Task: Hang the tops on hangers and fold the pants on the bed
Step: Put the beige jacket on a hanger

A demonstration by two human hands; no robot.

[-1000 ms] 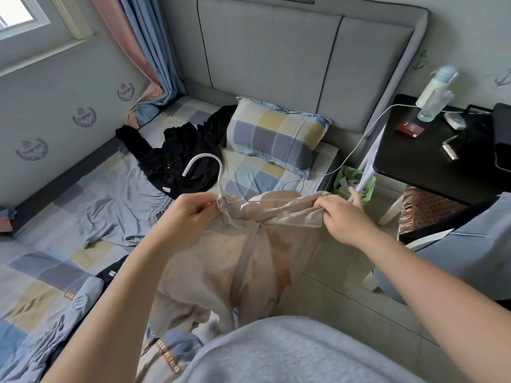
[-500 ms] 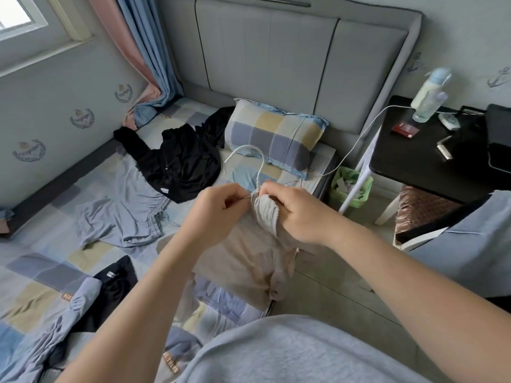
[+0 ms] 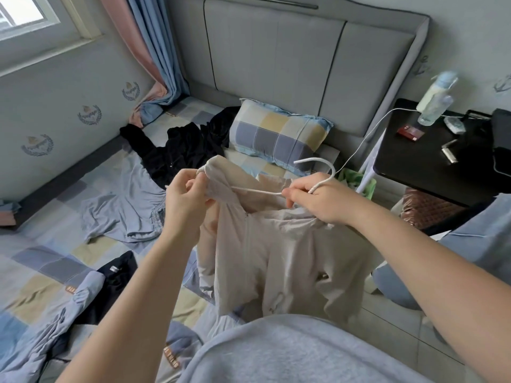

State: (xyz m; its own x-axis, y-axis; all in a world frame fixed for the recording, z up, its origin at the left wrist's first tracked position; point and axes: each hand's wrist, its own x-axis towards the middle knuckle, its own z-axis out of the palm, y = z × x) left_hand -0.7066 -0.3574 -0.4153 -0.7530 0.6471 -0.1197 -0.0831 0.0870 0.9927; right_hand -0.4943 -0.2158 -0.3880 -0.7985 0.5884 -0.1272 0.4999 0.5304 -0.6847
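A beige zip-up top (image 3: 279, 252) hangs in front of me over the bed's edge. My right hand (image 3: 320, 200) grips the white hanger (image 3: 318, 172) at the base of its hook, together with the top's collar. One hanger arm runs left into the top's shoulder, where my left hand (image 3: 185, 194) pinches the fabric over the hanger's end. A black top (image 3: 179, 153) lies near the pillow. Grey-blue pants (image 3: 121, 211) lie spread on the bed. Another black garment (image 3: 113, 277) and grey-blue clothing (image 3: 41, 335) lie at the lower left.
The checked bed (image 3: 41, 272) fills the left side, with a pillow (image 3: 279, 136) against the grey headboard. A black side table (image 3: 431, 161) at the right carries a bottle (image 3: 434, 100) and small items. A white cable and a green bin (image 3: 356, 181) sit between bed and table.
My hands have moved apart from the bunched collar. The hanger hook has swung to the right and my right hand now holds it. The top has opened out and hangs from the hanger.
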